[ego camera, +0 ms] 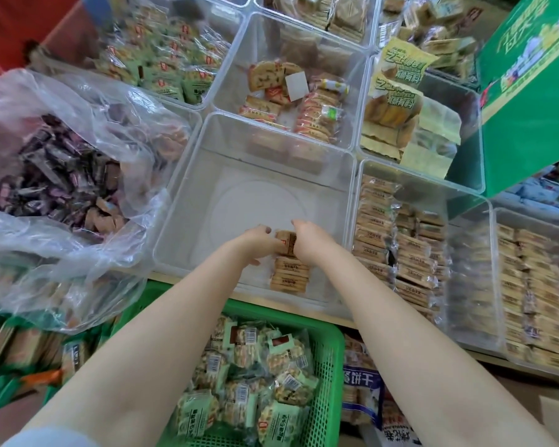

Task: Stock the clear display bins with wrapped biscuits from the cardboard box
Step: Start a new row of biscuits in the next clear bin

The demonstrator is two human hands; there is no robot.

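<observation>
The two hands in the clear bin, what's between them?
A wrapped biscuit pack, held between the left hand and right hand, head view.

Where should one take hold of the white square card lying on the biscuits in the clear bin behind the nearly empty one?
Probably by the two opposite side edges of the white square card, coming from above. It lies flat and slightly turned on the wrapped biscuits, so its edges stand free. The tall clear plastic bin walls block any approach from the side.
</observation>
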